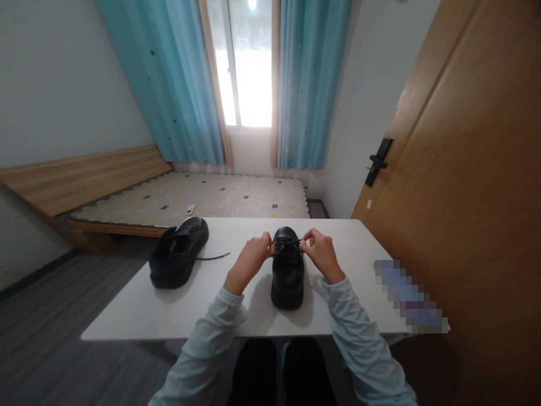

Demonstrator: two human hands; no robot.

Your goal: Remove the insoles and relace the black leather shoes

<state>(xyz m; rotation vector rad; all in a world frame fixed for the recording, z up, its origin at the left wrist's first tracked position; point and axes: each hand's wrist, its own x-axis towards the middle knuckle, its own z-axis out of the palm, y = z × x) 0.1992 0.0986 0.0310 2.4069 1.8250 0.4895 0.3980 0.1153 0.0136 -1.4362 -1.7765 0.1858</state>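
Note:
A black lace-up shoe (287,282) stands upright on the white table, its heel towards me and its toe pointing away. From the left side, my left hand (258,248) pinches the shoelace close to the eyelets. My right hand (316,248) grips another stretch of black shoelace (291,242) on the right, with thumb and forefinger together. The lace runs between both hands across the top of the shoe. Further left sits a second black shoe (180,256), turned at an angle, with one lace end lying loose beside it.
The white table (236,321) spans the space before me. On its right edge lies a pixelated bluish item (408,296). Behind are a bed (228,194) with a small white device (190,210) and a curtained window. A wooden door (456,169) rises on the right.

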